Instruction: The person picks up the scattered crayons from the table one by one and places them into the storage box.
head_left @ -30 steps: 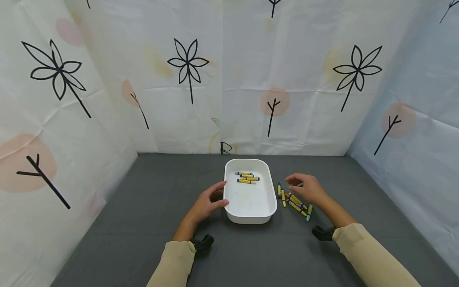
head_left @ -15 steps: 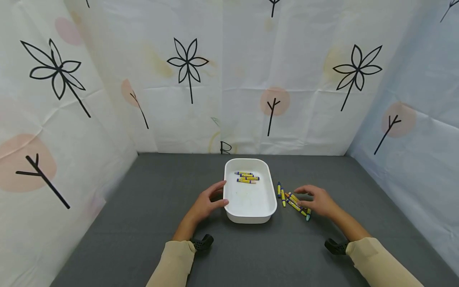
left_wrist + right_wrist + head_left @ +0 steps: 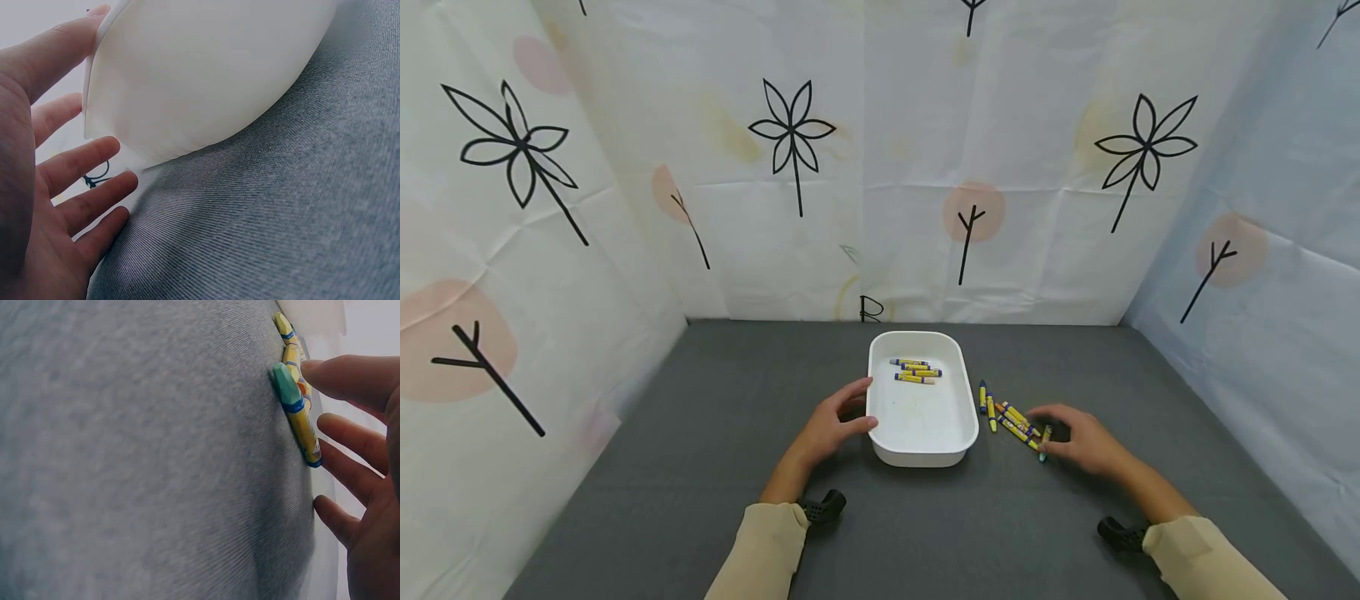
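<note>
Right-hand fingers (image 3: 1057, 411) partly hide the green crayon (image 3: 1047, 433), perhaps touching it.

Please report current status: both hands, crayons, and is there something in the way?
Left hand touching white tray. Right hand at green crayon, no grip seen. Four crayons in tray, loose crayons to its right. No obstruction seen.

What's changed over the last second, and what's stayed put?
The bare right hand has moved rightward, away from the white, rounded rectangular tray, and back toward the person, to the green-tipped, yellow-wrapped crayon. No grip or release is visible. Unchanged: the bare left hand at the tray's rim, and the four yellow-and-blue crayons inside.
</note>
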Motion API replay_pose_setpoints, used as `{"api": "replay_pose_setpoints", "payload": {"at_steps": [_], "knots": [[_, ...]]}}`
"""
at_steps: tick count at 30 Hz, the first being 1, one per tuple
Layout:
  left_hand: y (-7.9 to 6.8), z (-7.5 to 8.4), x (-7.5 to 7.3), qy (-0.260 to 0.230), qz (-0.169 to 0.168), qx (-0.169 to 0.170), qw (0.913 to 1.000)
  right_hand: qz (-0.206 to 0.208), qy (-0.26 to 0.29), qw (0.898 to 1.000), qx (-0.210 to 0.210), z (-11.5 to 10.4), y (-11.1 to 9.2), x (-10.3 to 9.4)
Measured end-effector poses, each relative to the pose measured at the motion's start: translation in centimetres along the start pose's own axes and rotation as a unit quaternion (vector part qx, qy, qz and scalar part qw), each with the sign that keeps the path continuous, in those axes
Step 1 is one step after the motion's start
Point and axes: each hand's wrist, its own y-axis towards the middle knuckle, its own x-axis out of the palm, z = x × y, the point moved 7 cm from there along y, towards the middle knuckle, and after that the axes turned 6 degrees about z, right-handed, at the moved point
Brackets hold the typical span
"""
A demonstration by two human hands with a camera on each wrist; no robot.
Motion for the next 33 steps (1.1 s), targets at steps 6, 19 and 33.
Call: {"api": "replay_pose_setpoints", "payload": {"at_steps": [6,19,33], "knots": [[0.1,-0.2,0.0,0.007,0.000,-0.001,1.0000,0.000,0.008,1.000,0.006,-0.4,-0.6,-0.3],[0.1,-0.3,-0.1,0.018,0.005,-0.013,0.9997,-0.017,-0.016,1.000,0.007,-0.4,-1.6,-0.5],[0.1,-0.3,0.0,0.012,0.000,-0.010,0.9999,-0.054,-0.009,0.998,0.016,-0.7,-1.5,0.4]]}}
